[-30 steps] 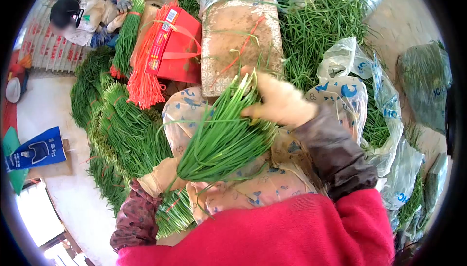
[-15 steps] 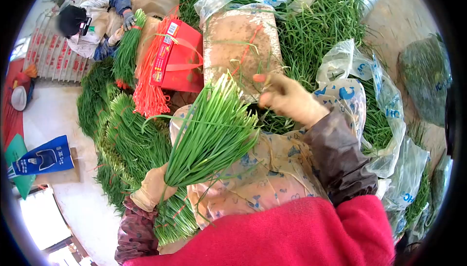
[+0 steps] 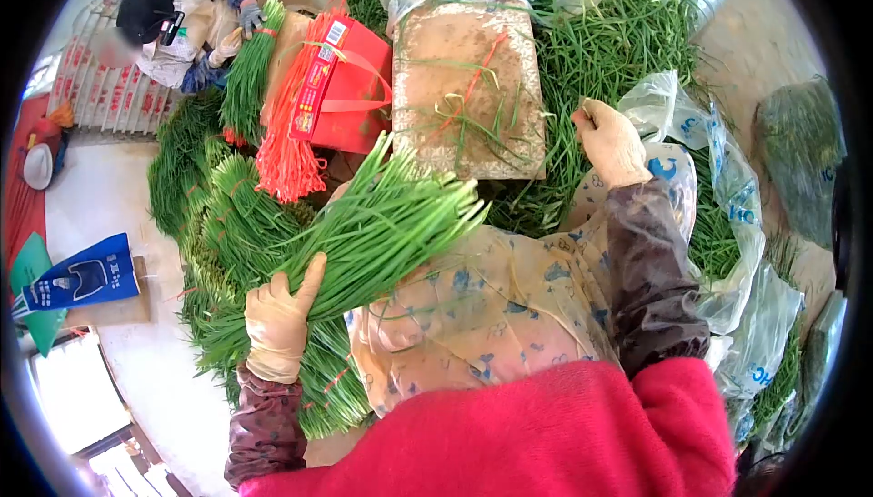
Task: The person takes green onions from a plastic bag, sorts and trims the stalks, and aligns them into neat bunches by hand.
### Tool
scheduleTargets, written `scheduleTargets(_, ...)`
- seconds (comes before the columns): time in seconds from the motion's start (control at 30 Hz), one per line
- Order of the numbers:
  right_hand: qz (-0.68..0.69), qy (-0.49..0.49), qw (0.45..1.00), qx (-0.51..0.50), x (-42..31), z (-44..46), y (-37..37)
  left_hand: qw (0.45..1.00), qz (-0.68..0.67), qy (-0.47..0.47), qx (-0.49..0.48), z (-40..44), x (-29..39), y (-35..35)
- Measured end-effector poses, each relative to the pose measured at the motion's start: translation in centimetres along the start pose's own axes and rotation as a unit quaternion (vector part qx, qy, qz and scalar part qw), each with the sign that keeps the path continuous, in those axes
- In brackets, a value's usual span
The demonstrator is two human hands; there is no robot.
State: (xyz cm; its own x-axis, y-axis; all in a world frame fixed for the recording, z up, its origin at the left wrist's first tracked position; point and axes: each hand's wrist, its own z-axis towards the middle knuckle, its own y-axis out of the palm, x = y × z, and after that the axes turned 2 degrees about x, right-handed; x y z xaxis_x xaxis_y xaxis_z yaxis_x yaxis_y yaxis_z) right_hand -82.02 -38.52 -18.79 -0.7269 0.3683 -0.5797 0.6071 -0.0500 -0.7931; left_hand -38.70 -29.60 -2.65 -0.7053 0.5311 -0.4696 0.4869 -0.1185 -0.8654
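Note:
My left hand (image 3: pixel 278 320), in a pale glove, grips a loose bunch of green stalks (image 3: pixel 382 229) near their leafy end. The pale cut ends point up and right over my lap, which a patterned plastic apron (image 3: pixel 491 306) covers. My right hand (image 3: pixel 614 144), also gloved, is raised above a heap of loose greens (image 3: pixel 605 51), its fingers curled together; whatever they hold is too small to name. A worn board (image 3: pixel 468 88) with a red strand and a few leaves on it lies between my hands.
Tied bundles (image 3: pixel 245 224) are piled at my left. A red box (image 3: pixel 346 88) carries red ties (image 3: pixel 289 151). Clear plastic bags (image 3: pixel 737 215) stand at the right. At the upper left a co-worker (image 3: pixel 186 24) holds a tied bundle (image 3: pixel 250 70).
My left hand has turned, tilting the bunch further to the right, with its leaves now over the piled bundles. My right hand has left the bunch and moved up and right, its fingers closing.

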Motion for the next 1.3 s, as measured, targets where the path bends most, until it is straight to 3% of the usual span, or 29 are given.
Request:
scheduleTargets(0.07, -0.031, -0.029, 0.999, -0.032, 1.1, -0.8, 0.3, 0.998, 0.048, 0.035, 0.010, -0.9, 0.3, 0.8)
scheduleTargets(0.13, -0.022, -0.117, 0.992, -0.048, -1.8, -2.9, -0.7, 0.998, 0.048, 0.050, 0.005, -1.5, 1.0, 0.9)
scheduleTargets(0.2, 0.069, -0.158, 0.968, -0.184, -4.4, -4.0, -0.5, 0.996, 0.039, 0.079, 0.029, -1.8, 1.4, 0.9)
scheduleTargets(0.27, 0.037, -0.156, 0.927, -0.339, -8.0, -5.2, -0.7, 0.996, 0.022, 0.088, 0.012, -1.9, 1.6, 0.7)
scheduleTargets(0.33, -0.032, -0.228, 0.886, -0.402, -10.2, -6.3, 0.2, 0.996, 0.011, 0.085, 0.018, -2.0, 1.7, 0.8)
scheduleTargets(0.4, -0.097, -0.237, 0.856, -0.449, -12.3, -8.0, 1.8, 0.997, 0.020, 0.078, 0.014, -2.0, 2.0, 0.8)
scheduleTargets(0.53, -0.041, -0.316, 0.931, -0.176, -13.4, -12.1, 6.8, 0.996, 0.017, 0.083, 0.025, -1.6, 1.8, 0.5)
scheduleTargets(0.63, 0.087, -0.227, 0.940, -0.240, -12.3, -10.9, 7.6, 0.997, 0.004, 0.075, -0.010, -1.5, 1.3, 0.2)
scheduleTargets(0.67, 0.129, -0.228, 0.944, -0.203, -11.2, -10.9, 8.3, 0.997, 0.000, 0.076, -0.009, -1.5, 1.4, 0.2)
scheduleTargets(0.77, 0.124, -0.203, 0.945, -0.223, -9.6, -10.6, 8.2, 0.997, -0.011, 0.073, 0.003, -1.3, 2.0, 0.6)
scheduleTargets(0.83, 0.157, -0.276, 0.941, -0.113, -8.6, -10.7, 8.8, 0.997, -0.014, 0.074, 0.009, -1.6, 2.4, 1.5)
scheduleTargets(0.87, 0.155, -0.274, 0.943, -0.113, -8.2, -10.6, 8.9, 0.997, -0.011, 0.071, 0.012, -1.8, 2.5, 1.9)
scheduleTargets(0.93, 0.012, -0.361, 0.911, -0.201, -8.6, -10.2, 7.6, 0.997, -0.024, 0.069, 0.004, -2.5, 2.9, 2.6)
scheduleTargets(1.07, 0.053, -0.459, 0.870, -0.175, -10.6, -11.9, 6.0, 0.997, -0.061, 0.025, -0.039, -3.9, 4.0, 3.2)
scheduleTargets(1.13, 0.059, -0.448, 0.871, -0.194, -10.8, -12.4, 6.2, 0.998, -0.046, 0.011, -0.036, -4.1, 4.2, 3.3)
scheduleTargets(1.2, 0.113, -0.307, 0.898, -0.296, -10.7, -12.2, 7.1, 0.998, -0.052, 0.015, -0.043, -4.3, 4.3, 3.1)
scheduleTargets(1.23, 0.198, -0.222, 0.917, -0.266, -10.7, -12.1, 6.6, 0.998, -0.046, 0.011, -0.031, -4.5, 4.3, 3.4)
scheduleTargets(1.27, 0.241, -0.227, 0.926, -0.179, -10.0, -12.1, 8.1, 0.999, -0.041, 0.007, -0.019, -4.6, 4.4, 3.6)
scheduleTargets(1.3, 0.300, -0.170, 0.924, -0.166, -10.0, -11.9, 8.4, 0.999, -0.047, 0.004, -0.021, -4.7, 4.4, 3.7)
